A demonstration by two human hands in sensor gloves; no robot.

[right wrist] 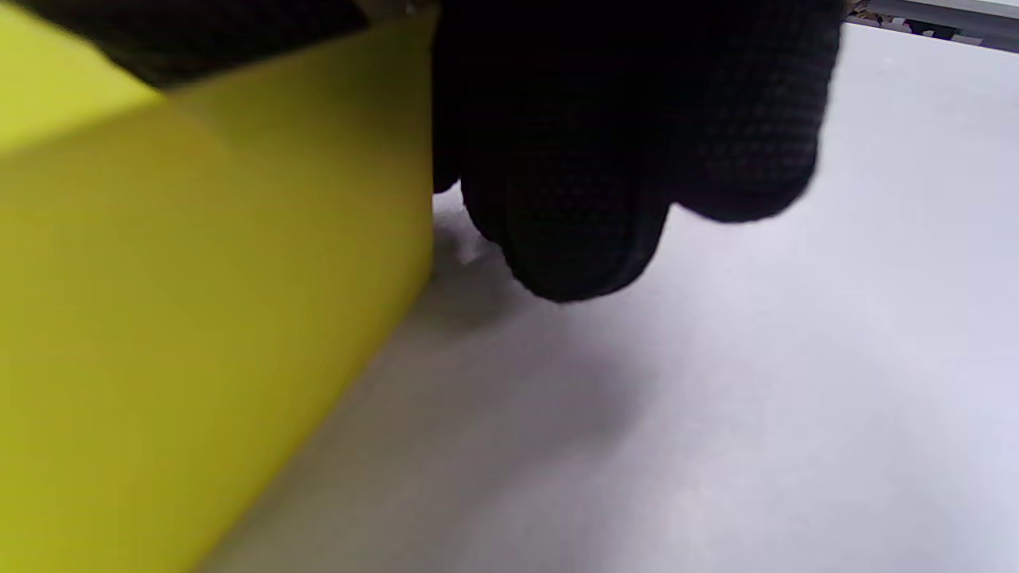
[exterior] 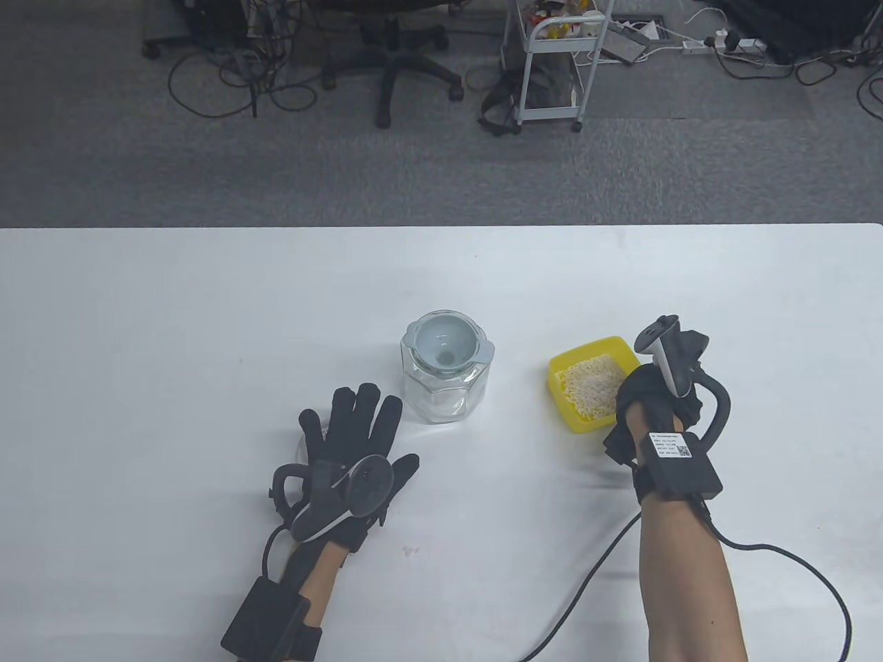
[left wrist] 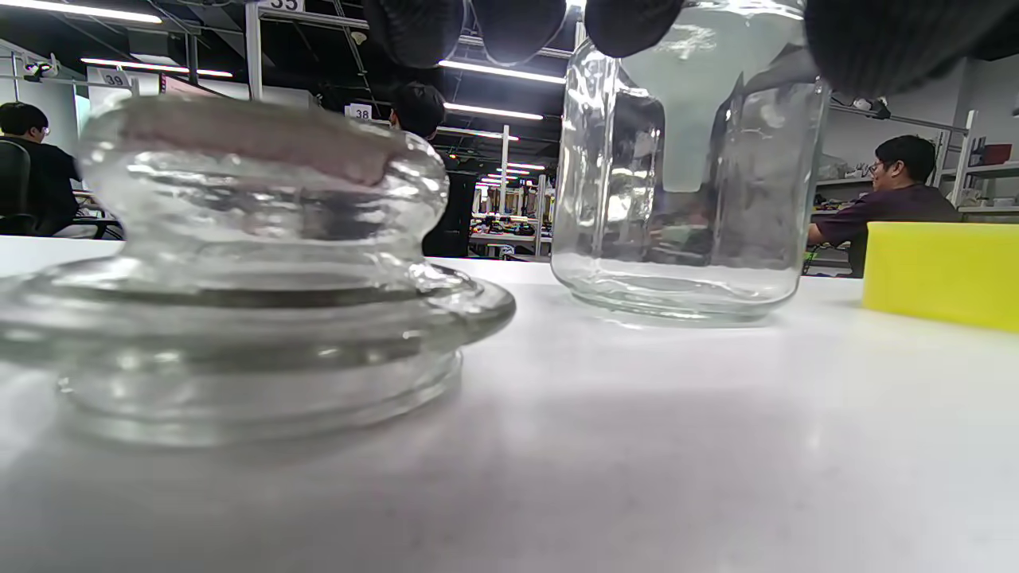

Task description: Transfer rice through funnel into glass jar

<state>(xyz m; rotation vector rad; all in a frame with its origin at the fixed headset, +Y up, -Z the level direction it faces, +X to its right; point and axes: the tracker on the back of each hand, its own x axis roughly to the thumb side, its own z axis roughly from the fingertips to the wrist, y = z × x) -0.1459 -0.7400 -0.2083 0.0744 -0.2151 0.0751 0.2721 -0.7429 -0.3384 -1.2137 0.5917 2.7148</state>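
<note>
The left hand (exterior: pixel 352 448) lay flat on the white table (exterior: pixel 172 331), its grip spread wide and holding nothing. Just past its fingertips and a little to the right stood the glass jar (exterior: pixel 445 389), with a pale funnel (exterior: pixel 447 343) seated in its mouth. In the left wrist view the funnel's spout (left wrist: pixel 691 143) hung down inside the jar (left wrist: pixel 685 183), which looked bare of rice. The jar's glass lid (left wrist: pixel 239 270) rested on the table beside the left hand's little finger, largely hidden under that hand from above; nothing stood between the spread fingers and the jar.

The right hand (exterior: pixel 652 407) was at the near right corner of a yellow tray (exterior: pixel 586 352) full of rice (exterior: pixel 590 386). Its fingers (right wrist: pixel 621 159) curled down against the tray's outer wall (right wrist: pixel 199 318), while dark glove showed over the tray's rim; the grip seemed to pinch that wall, though the contact itself was hidden. The tray sat on the table to the right of the jar, apart from it.

Beyond the table, on the grey carpet, were an office chair (exterior: pixel 393 62), a white cart (exterior: pixel 552 69) and loose cables (exterior: pixel 227 76).
</note>
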